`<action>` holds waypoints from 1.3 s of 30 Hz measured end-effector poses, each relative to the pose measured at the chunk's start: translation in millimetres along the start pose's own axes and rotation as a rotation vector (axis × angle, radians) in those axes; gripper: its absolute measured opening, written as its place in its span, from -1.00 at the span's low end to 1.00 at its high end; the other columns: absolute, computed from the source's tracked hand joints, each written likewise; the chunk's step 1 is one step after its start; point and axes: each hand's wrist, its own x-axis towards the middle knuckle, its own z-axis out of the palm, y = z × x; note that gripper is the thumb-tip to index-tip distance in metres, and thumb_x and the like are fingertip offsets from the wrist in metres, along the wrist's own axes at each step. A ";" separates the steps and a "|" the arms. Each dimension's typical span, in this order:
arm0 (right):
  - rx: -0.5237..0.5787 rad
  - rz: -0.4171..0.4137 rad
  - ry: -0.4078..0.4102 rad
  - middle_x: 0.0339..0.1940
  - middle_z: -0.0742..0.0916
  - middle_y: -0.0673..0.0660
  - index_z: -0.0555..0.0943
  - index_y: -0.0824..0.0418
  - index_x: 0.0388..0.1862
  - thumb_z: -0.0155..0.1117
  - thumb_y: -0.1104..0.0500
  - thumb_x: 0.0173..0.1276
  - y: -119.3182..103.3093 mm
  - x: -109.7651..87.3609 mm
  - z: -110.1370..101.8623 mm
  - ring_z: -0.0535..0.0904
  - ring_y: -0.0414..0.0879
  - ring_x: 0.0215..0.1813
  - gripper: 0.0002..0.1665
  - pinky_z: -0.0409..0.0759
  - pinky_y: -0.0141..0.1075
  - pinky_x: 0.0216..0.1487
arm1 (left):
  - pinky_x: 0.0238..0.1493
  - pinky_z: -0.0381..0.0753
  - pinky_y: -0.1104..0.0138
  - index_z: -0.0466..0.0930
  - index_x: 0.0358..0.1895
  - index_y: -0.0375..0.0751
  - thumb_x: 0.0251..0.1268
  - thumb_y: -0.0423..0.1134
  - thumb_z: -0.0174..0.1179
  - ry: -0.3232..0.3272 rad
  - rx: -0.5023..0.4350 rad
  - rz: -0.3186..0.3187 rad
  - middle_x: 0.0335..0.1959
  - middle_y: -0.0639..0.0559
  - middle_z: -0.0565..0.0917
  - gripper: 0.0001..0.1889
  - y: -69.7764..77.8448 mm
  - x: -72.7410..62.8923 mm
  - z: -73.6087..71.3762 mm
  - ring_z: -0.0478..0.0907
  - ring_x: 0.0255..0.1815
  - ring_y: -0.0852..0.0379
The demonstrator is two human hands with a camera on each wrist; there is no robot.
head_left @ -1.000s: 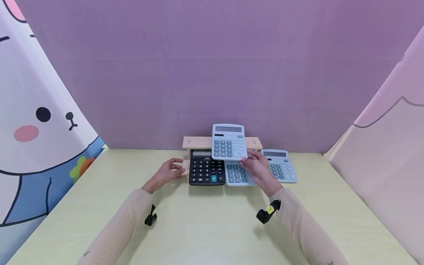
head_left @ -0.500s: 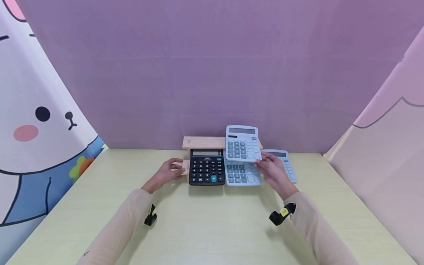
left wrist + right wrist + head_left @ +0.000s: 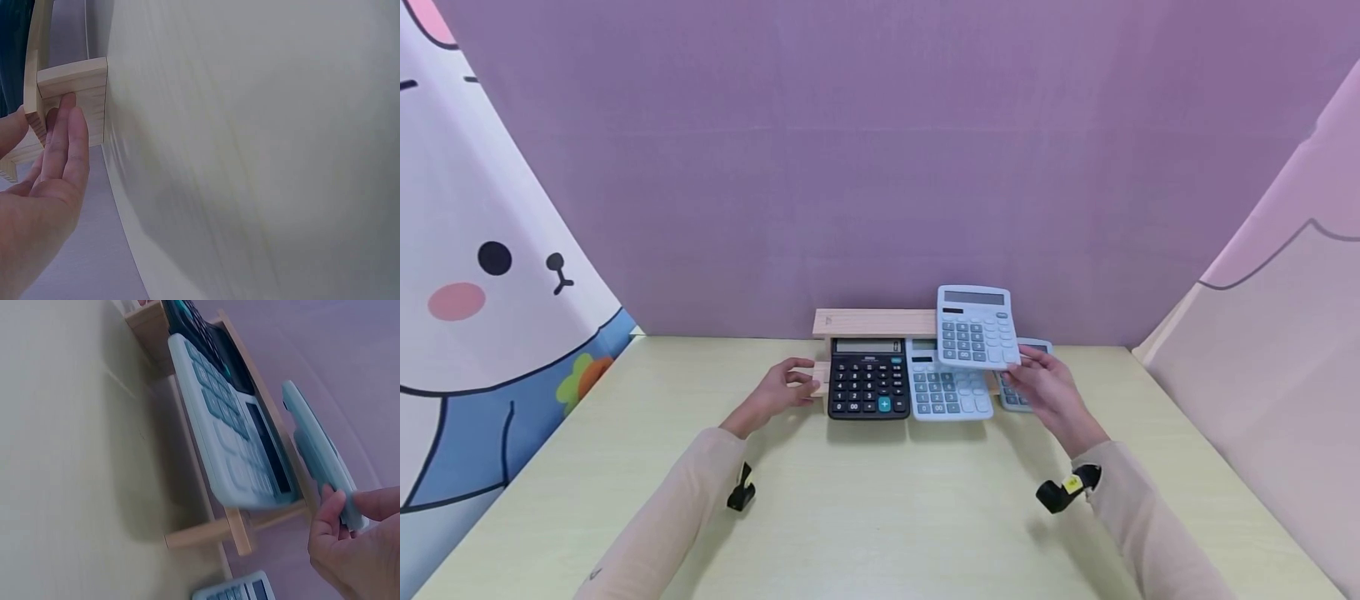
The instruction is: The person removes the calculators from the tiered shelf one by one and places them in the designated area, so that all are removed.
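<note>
My right hand (image 3: 1054, 396) pinches the lower right corner of a pale blue calculator (image 3: 976, 333), thumb on one face and fingers behind. In the right wrist view this calculator (image 3: 322, 453) hangs apart from the wooden rack. Two calculators lean side by side on the rack (image 3: 874, 322): a black one (image 3: 868, 385) on the left and a pale blue one (image 3: 951, 393) beside it, its top partly covered by the held one. At the rack's left end, my left hand (image 3: 775, 394) grips a wooden board (image 3: 36, 94) between thumb and fingers.
Another pale blue calculator (image 3: 1015, 400) lies on the pale wooden table (image 3: 880, 508) right of the rack, partly hidden by my right hand. A purple cloth (image 3: 880, 167) hangs behind the rack. Printed cloths stand at both sides.
My right hand has carried the held pale blue calculator to the right, uncovering the black calculator's screen and overlapping the calculator on the table. My left hand stays at the rack.
</note>
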 end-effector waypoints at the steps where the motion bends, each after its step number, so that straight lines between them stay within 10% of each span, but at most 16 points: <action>1: -0.002 -0.001 -0.002 -0.34 0.61 -0.01 0.25 0.27 0.07 -0.03 0.52 0.28 -1.0 -0.5 -2.5 0.56 -0.23 -0.29 -0.59 0.64 -0.50 -0.16 | -0.07 0.69 0.23 0.14 0.28 -0.40 0.27 -0.37 0.09 0.000 0.001 -0.001 0.00 -0.35 0.47 -0.46 0.1 0.0 -0.2 0.58 -0.16 0.03; 39: 0.151 -0.119 -0.144 -0.33 0.71 0.12 0.42 0.25 -0.14 -0.15 0.57 0.31 -17.3 -11.8 -104.0 0.64 -0.11 -0.30 -0.68 0.66 -0.42 -0.27 | -0.04 0.68 0.20 0.13 0.27 -0.43 0.26 -0.36 0.11 -0.005 0.002 0.027 -0.02 -0.35 0.48 -0.45 -2.6 1.8 -0.9 0.56 -0.21 0.11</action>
